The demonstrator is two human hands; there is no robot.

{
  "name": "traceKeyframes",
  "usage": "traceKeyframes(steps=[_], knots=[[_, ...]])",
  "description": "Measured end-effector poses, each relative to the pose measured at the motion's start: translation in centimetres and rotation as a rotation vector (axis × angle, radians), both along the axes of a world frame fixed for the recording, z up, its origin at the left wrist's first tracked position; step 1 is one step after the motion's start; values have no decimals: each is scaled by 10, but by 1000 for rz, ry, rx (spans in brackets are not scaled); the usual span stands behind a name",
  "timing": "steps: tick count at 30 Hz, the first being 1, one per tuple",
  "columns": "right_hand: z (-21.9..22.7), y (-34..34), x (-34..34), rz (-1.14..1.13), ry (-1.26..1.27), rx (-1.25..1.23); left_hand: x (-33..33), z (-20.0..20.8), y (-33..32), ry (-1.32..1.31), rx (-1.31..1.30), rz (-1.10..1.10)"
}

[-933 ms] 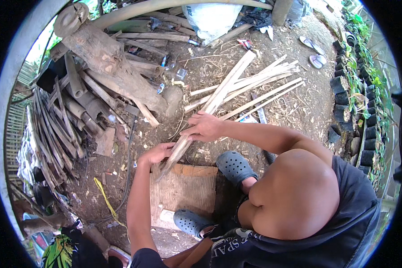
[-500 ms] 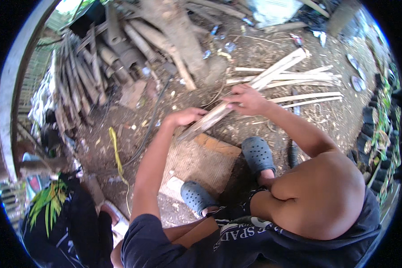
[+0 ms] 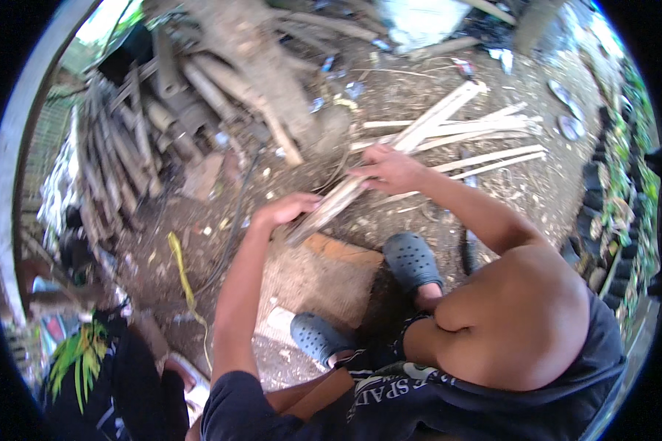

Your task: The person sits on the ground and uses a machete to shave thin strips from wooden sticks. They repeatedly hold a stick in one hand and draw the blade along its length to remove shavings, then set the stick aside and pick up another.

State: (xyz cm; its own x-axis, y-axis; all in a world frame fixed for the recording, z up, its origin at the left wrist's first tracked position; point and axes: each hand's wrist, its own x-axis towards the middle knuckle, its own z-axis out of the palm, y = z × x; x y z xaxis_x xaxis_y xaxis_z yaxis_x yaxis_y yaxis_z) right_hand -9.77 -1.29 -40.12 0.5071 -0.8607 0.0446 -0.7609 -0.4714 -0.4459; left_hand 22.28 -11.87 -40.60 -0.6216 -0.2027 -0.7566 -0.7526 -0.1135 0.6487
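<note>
A long pale piece of split wood [image 3: 435,116] slants from the upper right down toward the cardboard, and it seems to be made of more than one length. My right hand [image 3: 393,170] is closed round its middle from above. Lower down, my left hand [image 3: 290,208] grips its near left end, fingers curled over the edge and partly hidden. Several thin pale wood strips [image 3: 485,131] lie on the ground beyond my right hand. Below the near end lies a flat piece of cardboard [image 3: 316,283], between my left forearm and my shoes.
A heap of grey sticks and poles [image 3: 114,147] stands at the left, beside a tree trunk [image 3: 250,66]. A yellow strap [image 3: 180,264] and a dark cable [image 3: 232,239] lie on the dirt. Slippers [image 3: 566,110] rest at the right. Another person's dark clothing [image 3: 140,375] shows lower left.
The whole view has shifted slightly, so things appear further left. Both hands keep their grip on the split wood, with little visible movement along it.
</note>
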Motion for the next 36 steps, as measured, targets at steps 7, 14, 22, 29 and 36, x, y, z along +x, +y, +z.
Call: traceKeyframes(steps=[7,14,22,29,36], knots=[[2,7,-1,-28,141,-54,-3,4,3,9,-3,67],[6,2,0,21,108,-120,-2,17,9,57,-13,56],[66,54,-18,182,-43,-59,3,14,14,166,-43,20],[92,120,-106,-140,114,175,12,4,19,325,207,77],[86,185,-209,-504,389,86,9,24,32,419,331,114]])
